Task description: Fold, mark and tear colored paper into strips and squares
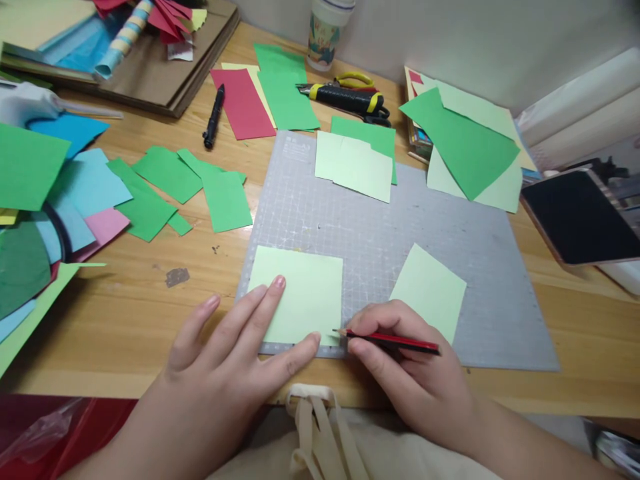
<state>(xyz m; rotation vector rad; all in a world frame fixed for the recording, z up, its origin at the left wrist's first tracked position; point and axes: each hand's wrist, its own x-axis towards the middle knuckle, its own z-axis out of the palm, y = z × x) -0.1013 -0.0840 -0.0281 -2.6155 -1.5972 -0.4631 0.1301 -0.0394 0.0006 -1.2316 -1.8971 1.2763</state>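
Note:
A pale green paper square lies on the near left corner of a grey cutting mat. My left hand lies flat with fingers spread, pressing the square's lower left part. My right hand is closed on a red pencil, whose tip touches the square's lower right corner. A second pale green piece lies just behind my right hand on the mat.
More pale and dark green sheets lie at the mat's far edge. Green, blue and pink scraps cover the wooden table at left. A black pen, a yellow-black utility knife, a cup and a dark phone sit around.

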